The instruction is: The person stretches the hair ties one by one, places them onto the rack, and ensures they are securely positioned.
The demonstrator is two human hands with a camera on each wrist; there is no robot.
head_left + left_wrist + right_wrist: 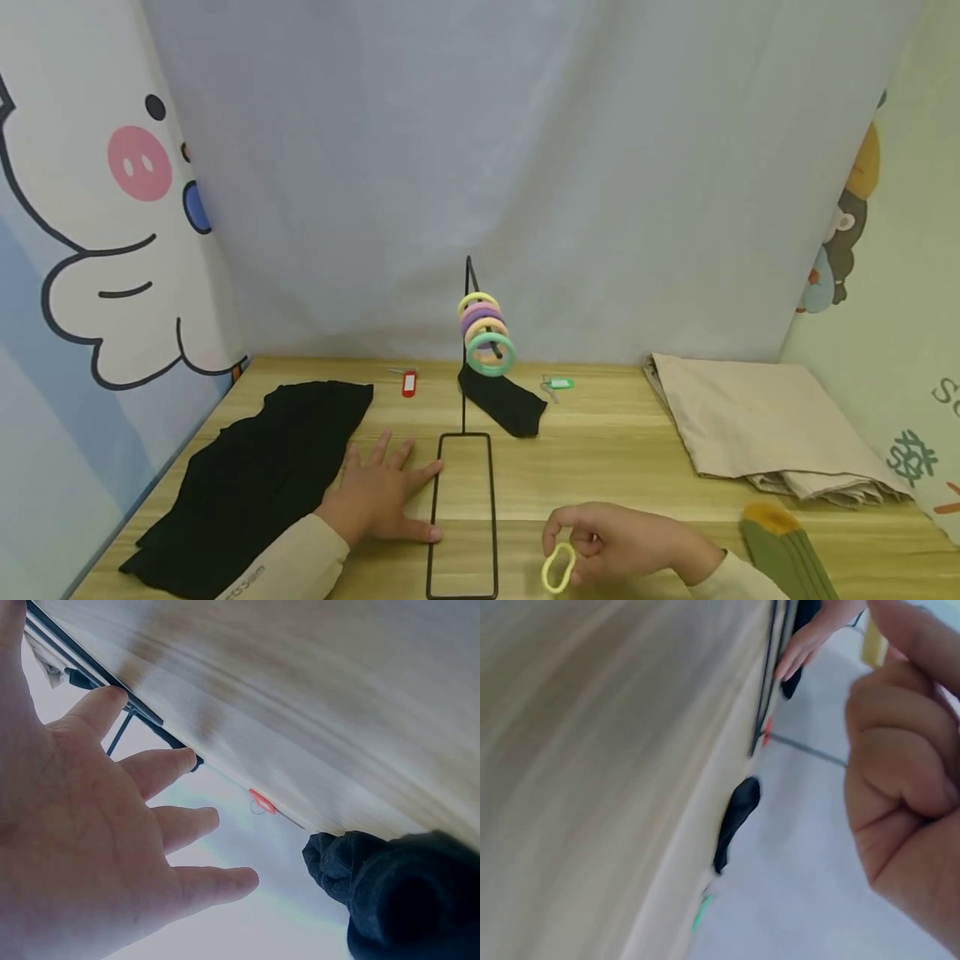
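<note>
In the head view my left hand [378, 492] lies with spread fingers beside the black wire stand [492, 517], its thumb and index fingertip touching the base's left bar. The left wrist view also shows those fingers [172, 765] straight and apart. My right hand [615, 537] pinches a yellow hair tie [546, 575] between thumb and index finger, right of the stand's base; the tie is bent into an uneven oval. Only a blurred piece of the hair tie [871, 645] shows in the right wrist view. Several pastel hair ties [512, 354] hang on the stand's sloping arm, a green one in front.
Black cloth [255, 475] lies left of my left hand. Behind the stand are a black sock [510, 404], a red-tagged key [408, 384] and a green-tagged key [560, 383]. At right lie folded beige cloth [765, 417] and a green sock [787, 554]. A grey curtain [337, 167] closes the back.
</note>
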